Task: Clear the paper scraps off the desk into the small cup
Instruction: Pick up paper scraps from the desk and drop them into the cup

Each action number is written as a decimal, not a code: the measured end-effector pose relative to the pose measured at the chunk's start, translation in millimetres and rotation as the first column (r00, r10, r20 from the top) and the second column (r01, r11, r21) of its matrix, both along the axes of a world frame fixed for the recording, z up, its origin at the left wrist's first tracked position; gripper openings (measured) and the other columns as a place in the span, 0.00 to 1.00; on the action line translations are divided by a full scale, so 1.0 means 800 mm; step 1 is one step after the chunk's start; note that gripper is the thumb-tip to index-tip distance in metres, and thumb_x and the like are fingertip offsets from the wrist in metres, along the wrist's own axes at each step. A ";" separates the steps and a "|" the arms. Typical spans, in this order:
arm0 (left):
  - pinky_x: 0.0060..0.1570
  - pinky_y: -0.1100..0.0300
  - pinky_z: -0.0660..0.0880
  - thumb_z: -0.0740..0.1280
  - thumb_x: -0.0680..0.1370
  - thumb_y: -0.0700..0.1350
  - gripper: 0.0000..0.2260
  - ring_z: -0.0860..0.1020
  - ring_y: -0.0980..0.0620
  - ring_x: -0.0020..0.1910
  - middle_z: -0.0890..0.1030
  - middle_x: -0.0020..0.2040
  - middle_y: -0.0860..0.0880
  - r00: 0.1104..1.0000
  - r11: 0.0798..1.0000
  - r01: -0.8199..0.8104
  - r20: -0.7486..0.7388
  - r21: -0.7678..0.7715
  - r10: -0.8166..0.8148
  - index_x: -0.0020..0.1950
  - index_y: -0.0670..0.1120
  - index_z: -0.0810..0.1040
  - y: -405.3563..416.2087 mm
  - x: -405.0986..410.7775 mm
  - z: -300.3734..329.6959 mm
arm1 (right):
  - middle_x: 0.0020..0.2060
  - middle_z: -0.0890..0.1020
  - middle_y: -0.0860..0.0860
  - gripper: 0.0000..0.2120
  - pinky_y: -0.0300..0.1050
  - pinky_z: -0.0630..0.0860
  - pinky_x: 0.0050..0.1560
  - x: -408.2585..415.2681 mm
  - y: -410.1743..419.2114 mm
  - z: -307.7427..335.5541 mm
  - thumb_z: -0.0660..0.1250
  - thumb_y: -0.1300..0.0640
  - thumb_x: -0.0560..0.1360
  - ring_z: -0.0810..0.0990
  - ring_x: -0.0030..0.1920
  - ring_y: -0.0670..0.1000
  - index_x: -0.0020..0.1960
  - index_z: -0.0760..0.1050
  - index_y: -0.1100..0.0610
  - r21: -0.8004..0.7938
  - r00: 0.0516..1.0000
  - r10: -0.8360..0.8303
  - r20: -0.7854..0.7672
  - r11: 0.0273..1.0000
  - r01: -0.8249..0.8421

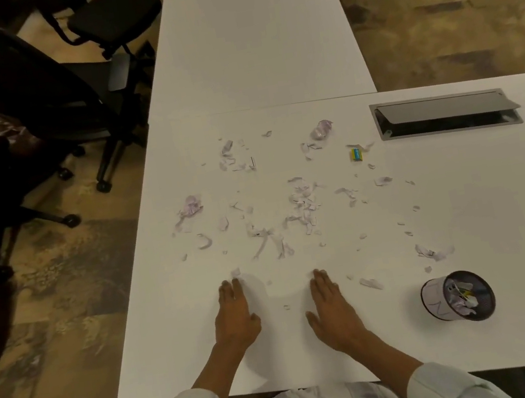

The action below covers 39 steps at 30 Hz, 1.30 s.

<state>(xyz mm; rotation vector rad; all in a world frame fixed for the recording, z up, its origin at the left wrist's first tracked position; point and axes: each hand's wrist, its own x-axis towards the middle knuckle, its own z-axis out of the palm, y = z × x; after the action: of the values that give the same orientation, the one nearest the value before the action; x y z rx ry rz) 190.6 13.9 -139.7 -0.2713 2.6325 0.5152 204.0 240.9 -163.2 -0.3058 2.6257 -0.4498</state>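
Observation:
Several torn white paper scraps [302, 204] lie scattered over the middle of the white desk [499, 211], with crumpled balls at the back [321, 129] and at the left [191, 206]. A small dark mesh cup [458, 297] stands at the front right with scraps inside it. My left hand [236, 318] and my right hand [334, 312] rest flat on the desk near its front edge, palms down, fingers extended, holding nothing. A scrap [236, 272] lies just beyond my left fingertips.
A small yellow and blue eraser [356, 154] lies near an open cable hatch [445, 114] at the back right. A second desk [247, 34] extends away. Black office chairs [62, 93] stand left of the desk over patterned carpet.

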 end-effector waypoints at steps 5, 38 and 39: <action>0.56 0.59 0.74 0.64 0.73 0.32 0.40 0.47 0.43 0.77 0.41 0.78 0.42 0.989 0.987 0.124 -0.069 -0.099 -0.131 0.77 0.44 0.44 0.019 -0.024 0.002 | 0.74 0.36 0.56 0.33 0.56 0.48 0.76 0.007 -0.008 -0.002 0.53 0.51 0.80 0.37 0.76 0.57 0.76 0.39 0.61 0.000 0.998 0.069 -0.005 0.998 -0.069; 0.44 0.66 0.75 0.65 0.72 0.27 0.10 0.81 0.48 0.43 0.82 0.45 0.43 0.947 0.926 0.105 -0.322 0.362 0.018 0.47 0.37 0.83 0.121 -0.059 0.030 | 0.46 0.84 0.49 0.08 0.25 0.72 0.50 0.003 0.080 0.078 0.70 0.67 0.72 0.80 0.46 0.39 0.49 0.84 0.58 -0.535 0.783 -0.569 -0.250 0.755 0.378; 0.45 0.67 0.75 0.66 0.72 0.27 0.10 0.81 0.49 0.43 0.83 0.45 0.43 0.939 0.889 0.126 -0.343 0.440 0.037 0.47 0.37 0.83 0.153 -0.059 0.046 | 0.45 0.83 0.47 0.08 0.25 0.73 0.49 0.006 0.102 0.095 0.70 0.67 0.73 0.80 0.46 0.37 0.49 0.83 0.58 -0.563 0.714 -0.650 -0.261 0.703 0.434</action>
<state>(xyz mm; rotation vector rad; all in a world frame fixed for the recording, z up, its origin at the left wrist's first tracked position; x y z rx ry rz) 143.0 136.5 -102.6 0.0370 2.7255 1.2409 208.6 322.3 -87.0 0.3268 2.9956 -1.3881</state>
